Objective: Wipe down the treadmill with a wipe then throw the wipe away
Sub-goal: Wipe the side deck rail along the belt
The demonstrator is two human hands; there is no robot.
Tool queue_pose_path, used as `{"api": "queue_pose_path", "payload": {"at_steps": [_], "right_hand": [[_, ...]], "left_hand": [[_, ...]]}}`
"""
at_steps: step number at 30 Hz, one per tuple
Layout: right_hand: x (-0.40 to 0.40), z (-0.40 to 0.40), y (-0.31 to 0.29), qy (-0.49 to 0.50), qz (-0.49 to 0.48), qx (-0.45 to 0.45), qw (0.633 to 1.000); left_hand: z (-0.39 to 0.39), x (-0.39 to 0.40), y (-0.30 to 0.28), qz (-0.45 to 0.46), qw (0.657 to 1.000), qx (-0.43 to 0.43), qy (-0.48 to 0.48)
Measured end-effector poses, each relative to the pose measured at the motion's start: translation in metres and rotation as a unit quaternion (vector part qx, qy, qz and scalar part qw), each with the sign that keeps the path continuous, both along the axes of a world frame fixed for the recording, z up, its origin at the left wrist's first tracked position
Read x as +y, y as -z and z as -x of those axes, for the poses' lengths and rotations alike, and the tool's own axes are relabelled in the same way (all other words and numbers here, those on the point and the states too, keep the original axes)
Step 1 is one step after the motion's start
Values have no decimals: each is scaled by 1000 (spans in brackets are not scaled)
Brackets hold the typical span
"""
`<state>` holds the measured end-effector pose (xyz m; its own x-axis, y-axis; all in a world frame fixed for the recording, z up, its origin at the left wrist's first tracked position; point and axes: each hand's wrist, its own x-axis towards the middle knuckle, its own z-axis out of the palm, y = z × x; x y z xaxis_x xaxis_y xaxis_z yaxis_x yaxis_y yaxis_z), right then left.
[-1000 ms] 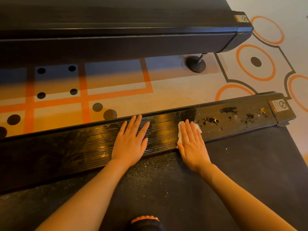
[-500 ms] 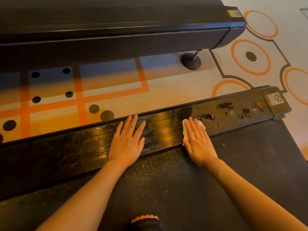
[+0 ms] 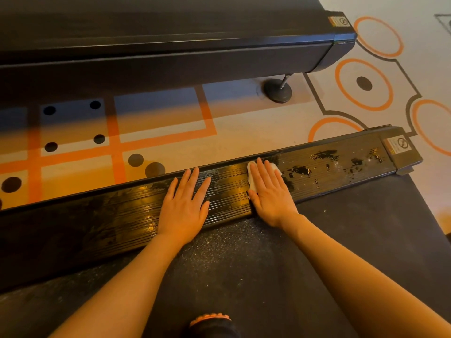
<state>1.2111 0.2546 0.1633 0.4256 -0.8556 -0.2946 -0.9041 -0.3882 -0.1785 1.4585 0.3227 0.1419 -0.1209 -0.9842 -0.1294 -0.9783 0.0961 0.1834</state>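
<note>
The right hand (image 3: 269,193) lay flat, fingers (image 3: 262,172) straight and together, pressing the white wipe (image 3: 251,175) onto the treadmill's ribbed side rail (image 3: 341,167). The left hand (image 3: 184,208) rested beside it, fingers spread.

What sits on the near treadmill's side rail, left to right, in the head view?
Along the side rail: left hand, flat on the rail → right hand, pressing the wipe flat beneath it → dark glossy patches → warning sticker on the end cap.
</note>
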Motion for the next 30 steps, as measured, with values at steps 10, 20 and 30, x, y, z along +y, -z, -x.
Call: {"api": "queue_pose_path", "payload": {"at_steps": [10,20,30], "right_hand": [[2,-9,-25,23,-29,41,998],[51,-10,-59,97,-41,118,987],[84,-10,-100,134,-56,198,969]], "left_hand": [[16,-8,-38,-130,990,27,-47],[35,-14,-43,-105,991,76,-15],[19,-25,-40,-119,980,159,-33]]}}
